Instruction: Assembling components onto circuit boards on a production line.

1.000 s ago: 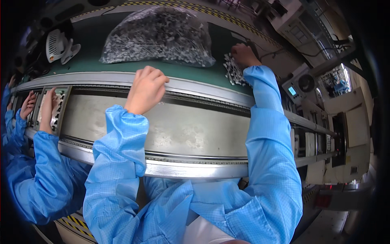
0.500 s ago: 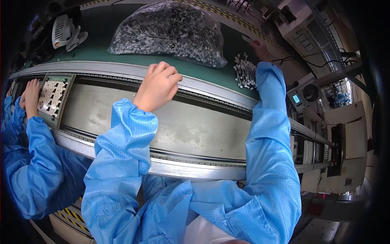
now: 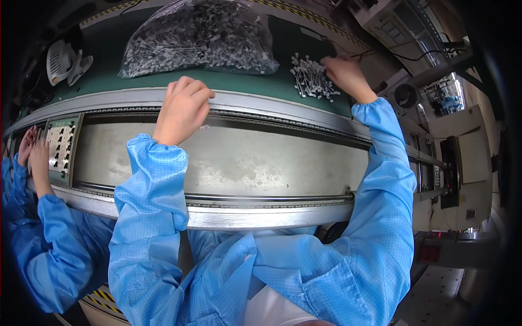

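My left hand hovers over the near side of the far conveyor rail, its fingers curled together. A tiny whitish bit shows below its little-finger side; what the fingers hold is hidden. At the right end of the green table, my right hand is bent down at the right edge of a loose pile of small white connectors with wire leads. Its fingers are drawn together at the pile, and whatever lies between them cannot be made out. Left of the pile rests a big clear plastic bag full of similar white wired connectors.
A metal conveyor with two rails runs across in front of me. At its left, a co-worker's hands are beside a board in a frame. A small white fan stands far left; an instrument with a round opening is at right.
My right hand has come back nearer, from beyond the connector pile to its right edge. My left hand stays curled above the rail. The co-worker's hands have shifted beside the board.
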A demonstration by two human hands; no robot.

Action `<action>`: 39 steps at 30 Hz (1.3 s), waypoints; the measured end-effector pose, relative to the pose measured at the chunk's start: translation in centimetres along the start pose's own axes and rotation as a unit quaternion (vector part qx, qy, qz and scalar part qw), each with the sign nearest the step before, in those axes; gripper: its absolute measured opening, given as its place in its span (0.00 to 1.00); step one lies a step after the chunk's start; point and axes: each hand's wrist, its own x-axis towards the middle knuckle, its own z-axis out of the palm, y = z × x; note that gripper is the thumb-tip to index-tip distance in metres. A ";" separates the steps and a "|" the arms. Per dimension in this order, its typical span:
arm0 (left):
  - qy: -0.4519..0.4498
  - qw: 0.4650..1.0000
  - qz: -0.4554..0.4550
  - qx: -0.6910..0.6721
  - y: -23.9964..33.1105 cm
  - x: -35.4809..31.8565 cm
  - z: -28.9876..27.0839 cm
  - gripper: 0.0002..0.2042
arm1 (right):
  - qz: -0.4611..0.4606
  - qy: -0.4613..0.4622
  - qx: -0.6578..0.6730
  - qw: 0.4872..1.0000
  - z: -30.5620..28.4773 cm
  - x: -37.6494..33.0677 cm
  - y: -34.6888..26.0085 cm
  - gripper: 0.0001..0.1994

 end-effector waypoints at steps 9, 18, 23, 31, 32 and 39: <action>-0.014 1.000 0.000 0.002 -0.1 0.4 0.1 0.07 | 0.138 -0.106 0.050 0.984 4.0 -7.4 3.3 0.18; -0.023 1.000 -0.006 -0.004 -0.2 0.1 0.4 0.07 | 0.127 -0.073 0.004 0.989 5.4 -7.5 1.4 0.12; -0.025 1.000 -0.002 -0.004 -0.1 0.0 0.4 0.06 | 0.073 -0.058 -0.010 0.996 2.8 -5.8 2.8 0.12; -0.031 0.999 -0.009 0.009 -0.2 0.1 0.1 0.07 | 0.144 -0.109 -0.010 0.983 4.6 -4.1 4.4 0.11; -0.030 0.999 -0.008 0.012 -0.2 0.1 0.1 0.07 | 0.151 -0.074 -0.076 0.983 5.6 -4.1 4.2 0.12; -0.035 0.999 -0.008 0.005 0.0 0.1 0.2 0.07 | 0.282 -0.094 0.006 0.955 6.1 -4.5 4.3 0.12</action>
